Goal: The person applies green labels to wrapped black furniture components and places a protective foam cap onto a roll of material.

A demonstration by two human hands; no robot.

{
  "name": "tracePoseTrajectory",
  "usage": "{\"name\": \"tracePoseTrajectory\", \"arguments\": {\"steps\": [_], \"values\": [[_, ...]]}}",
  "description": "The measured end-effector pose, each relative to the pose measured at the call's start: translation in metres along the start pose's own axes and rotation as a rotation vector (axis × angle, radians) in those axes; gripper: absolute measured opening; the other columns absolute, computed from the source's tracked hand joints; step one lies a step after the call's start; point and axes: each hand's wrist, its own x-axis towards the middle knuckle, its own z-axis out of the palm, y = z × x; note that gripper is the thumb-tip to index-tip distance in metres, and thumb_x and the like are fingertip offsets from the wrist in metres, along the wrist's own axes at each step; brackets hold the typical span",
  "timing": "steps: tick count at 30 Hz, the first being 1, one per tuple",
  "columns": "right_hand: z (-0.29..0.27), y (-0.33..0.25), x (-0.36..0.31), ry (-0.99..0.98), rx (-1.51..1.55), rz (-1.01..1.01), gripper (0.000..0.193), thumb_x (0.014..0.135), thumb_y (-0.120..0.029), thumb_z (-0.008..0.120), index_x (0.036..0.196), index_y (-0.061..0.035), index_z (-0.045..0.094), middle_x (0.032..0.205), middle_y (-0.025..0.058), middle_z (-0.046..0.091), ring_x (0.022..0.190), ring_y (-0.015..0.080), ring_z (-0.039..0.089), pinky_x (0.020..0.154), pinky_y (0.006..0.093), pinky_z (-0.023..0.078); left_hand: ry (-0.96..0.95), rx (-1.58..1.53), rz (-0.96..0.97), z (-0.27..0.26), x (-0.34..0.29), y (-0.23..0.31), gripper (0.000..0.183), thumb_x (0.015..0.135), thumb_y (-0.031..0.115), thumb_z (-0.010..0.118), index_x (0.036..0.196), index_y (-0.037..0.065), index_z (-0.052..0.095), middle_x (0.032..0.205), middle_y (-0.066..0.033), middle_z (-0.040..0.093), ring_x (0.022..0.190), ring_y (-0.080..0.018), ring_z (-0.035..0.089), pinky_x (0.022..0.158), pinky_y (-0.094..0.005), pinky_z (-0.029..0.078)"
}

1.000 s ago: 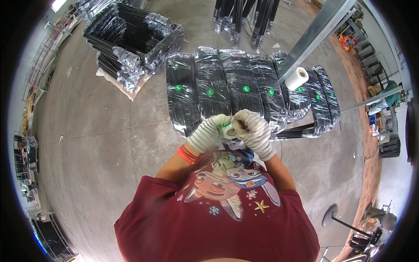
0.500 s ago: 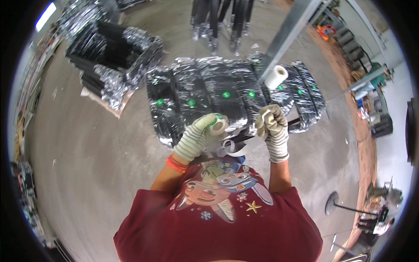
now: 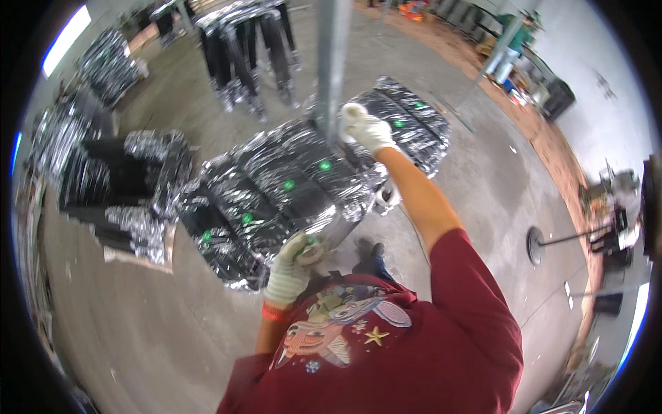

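Head view: left hand (image 3: 288, 273) curled round the small roll (image 3: 312, 254); right hand (image 3: 370, 132) at the white roll (image 3: 354, 111), closure unclear. Between the grips, bundles (image 3: 303, 201) lay already film-wrapped, green stickers (image 3: 289, 185) on; what remained undone, unclear.

Upper body: covered by a maroon shirt (image 3: 441, 352), short-sleeved, plain apart from the printed front. Into the print are worked a cartoon fox face (image 3: 307, 338), orange with a pale pointed ear, and a blue-grey rabbit figure (image 3: 369, 310) with a long, pinkish-lined ear. A yellow five-pointed star (image 3: 376, 336) and a small bluish flower (image 3: 312, 366) are set below these. Left hand (image 3: 286, 276): clad in a whitish knit glove, banded with faint grey-green stripes; the wrist is ringed by an orange-red band (image 3: 274, 312). Right hand (image 3: 369, 131): likewise gloved in off-white; its stripes cannot be confirmed through the blur. Dark blue trousers (image 3: 383, 269) and a dark shoe (image 3: 377, 249) are partly shown below.
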Motion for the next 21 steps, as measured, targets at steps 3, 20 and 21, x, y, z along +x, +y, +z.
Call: {"name": "tracePoseTrajectory", "arguments": {"steps": [3,20,21], "values": [[-0.031,-0.027,-0.007,-0.040,0.091,-0.005,0.033,0.080,-0.024,0.054,0.102,-0.0016,0.060,0.108,0.0222,0.057,0.101,0.0366,0.056,0.085,0.0426,0.045,-0.024,-0.036,-0.018,0.007,-0.012,0.003,0.036,0.086,0.027,0.051,0.104,-0.004,0.054,0.093,-0.0125,0.060,0.085,-0.0200,0.059,0.073,-0.0282,0.049],[-0.170,0.246,-0.198,0.116,1.774,-0.139,0.044,0.081,-0.024,0.063,0.114,0.0007,0.047,0.084,0.0000,0.055,0.058,0.0021,0.045,0.047,0.0161,0.035,-0.321,0.258,-0.133,0.187,0.063,-0.168,0.048,0.085,0.029,0.049,0.125,0.005,0.042,0.084,-0.0077,0.057,0.069,-0.0148,0.057,0.060,-0.0254,0.049],[-0.174,0.264,-0.216,0.217,1.809,-0.097,0.046,0.079,-0.026,0.064,0.113,0.0004,0.047,0.081,-0.0014,0.053,0.054,0.0011,0.041,0.044,0.0155,0.031,-0.338,0.289,-0.181,0.201,0.071,-0.185,0.051,0.086,0.032,0.050,0.128,0.005,0.039,0.080,-0.0092,0.056,0.066,-0.0161,0.058,0.057,-0.0262,0.049]]}}
